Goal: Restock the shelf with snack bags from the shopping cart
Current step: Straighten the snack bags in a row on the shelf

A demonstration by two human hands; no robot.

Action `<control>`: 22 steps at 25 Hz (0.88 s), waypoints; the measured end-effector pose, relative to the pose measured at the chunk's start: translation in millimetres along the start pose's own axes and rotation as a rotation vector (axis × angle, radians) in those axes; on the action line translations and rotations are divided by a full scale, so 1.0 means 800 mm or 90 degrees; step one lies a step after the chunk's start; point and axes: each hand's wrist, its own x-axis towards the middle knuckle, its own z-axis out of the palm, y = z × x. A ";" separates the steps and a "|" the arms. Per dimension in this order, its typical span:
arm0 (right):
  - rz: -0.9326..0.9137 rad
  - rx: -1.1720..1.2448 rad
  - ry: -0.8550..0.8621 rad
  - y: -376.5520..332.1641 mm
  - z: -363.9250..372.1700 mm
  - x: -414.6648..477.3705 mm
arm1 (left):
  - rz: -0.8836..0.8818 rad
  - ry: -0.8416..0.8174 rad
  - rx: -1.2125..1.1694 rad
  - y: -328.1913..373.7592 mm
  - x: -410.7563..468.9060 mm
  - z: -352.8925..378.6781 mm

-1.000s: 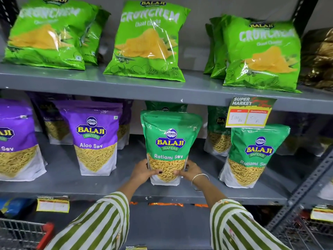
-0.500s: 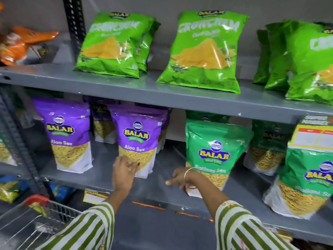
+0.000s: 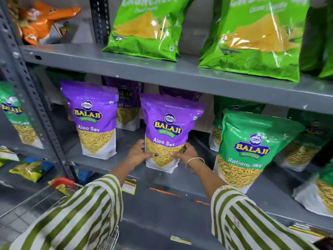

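Note:
A purple Aloo Sev bag (image 3: pixel 168 127) stands upright near the front of the grey middle shelf (image 3: pixel 108 162). My left hand (image 3: pixel 137 153) grips its lower left side and my right hand (image 3: pixel 185 154), with a bangle on the wrist, grips its lower right side. A second purple Aloo Sev bag (image 3: pixel 93 118) stands to its left, and more purple bags stand behind them. A green Ratlami Sev bag (image 3: pixel 250 147) stands to the right. The shopping cart (image 3: pixel 36 201), with a red corner, is at the lower left.
Bright green Crunchem bags (image 3: pixel 147 26) lie on the upper shelf (image 3: pixel 162 71), with orange bags (image 3: pixel 41 18) further left. A perforated upright post (image 3: pixel 34 98) divides the shelving at the left. More green bags fill the right side. Price tags hang on the shelf edge (image 3: pixel 128 185).
Both hands left the green Ratlami Sev bag, moved left and took hold of the purple Aloo Sev bag. My view swung left along the shelf.

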 end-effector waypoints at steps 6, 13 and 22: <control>0.048 -0.049 -0.025 0.015 -0.003 -0.011 | -0.004 0.009 0.068 0.002 -0.023 0.000; 0.045 -0.113 0.036 0.019 0.016 -0.014 | -0.008 0.037 0.139 0.004 -0.025 -0.011; 0.038 -0.115 0.037 0.016 0.019 -0.014 | 0.000 0.021 0.136 0.007 -0.022 -0.014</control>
